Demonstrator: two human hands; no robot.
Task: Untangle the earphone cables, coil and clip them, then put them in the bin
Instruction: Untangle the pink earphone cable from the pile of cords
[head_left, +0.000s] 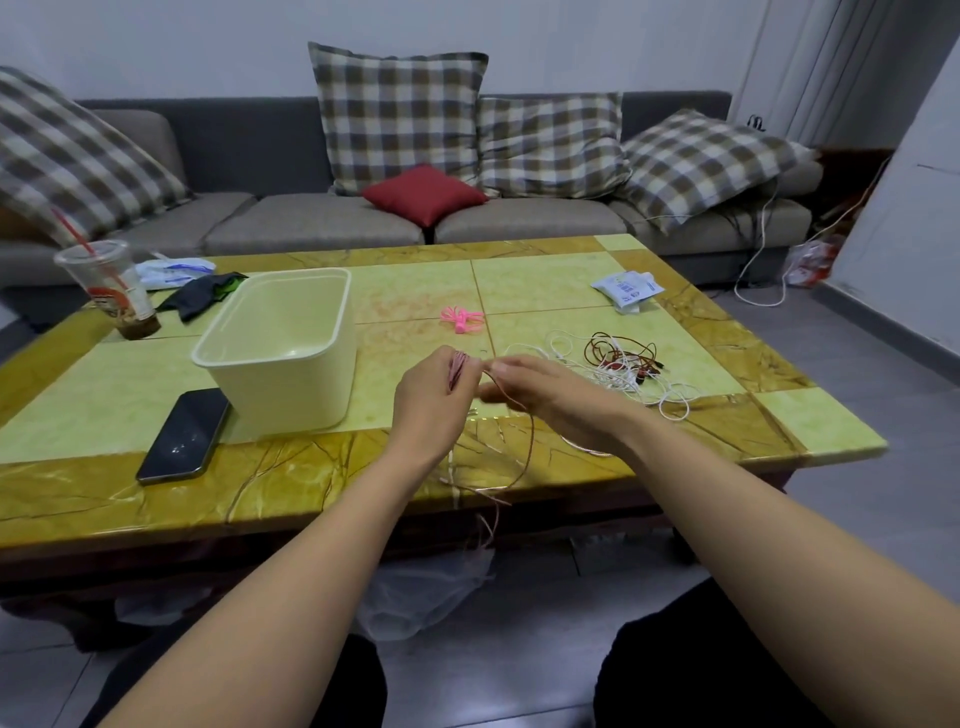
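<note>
**First cable partly coiled, nothing in the bin yet**

I judge this to be early in the job. My left hand (434, 400) has its grip closed round a small bundle of pinkish cable (459, 370), held above the bench (571, 280) near its front edge. My right hand (550, 402) pinches the same cable just beside it, feeding the next turn as I read it. The bin (291, 395) on the left shows no cable inside. What I take for the pink clips (462, 318) lie unused beyond my hands. A tangle of white and red-brown earphones (618, 366) sits on the right, not yet sorted. So one cable is partly wound, with no clip on and nothing binned.

The bundle's loops stand roughly upright, long axis top to bottom in view, leaning slightly. The loose tail (531, 447) runs from my right grip down toward me and hangs over the bench's front edge.
</note>
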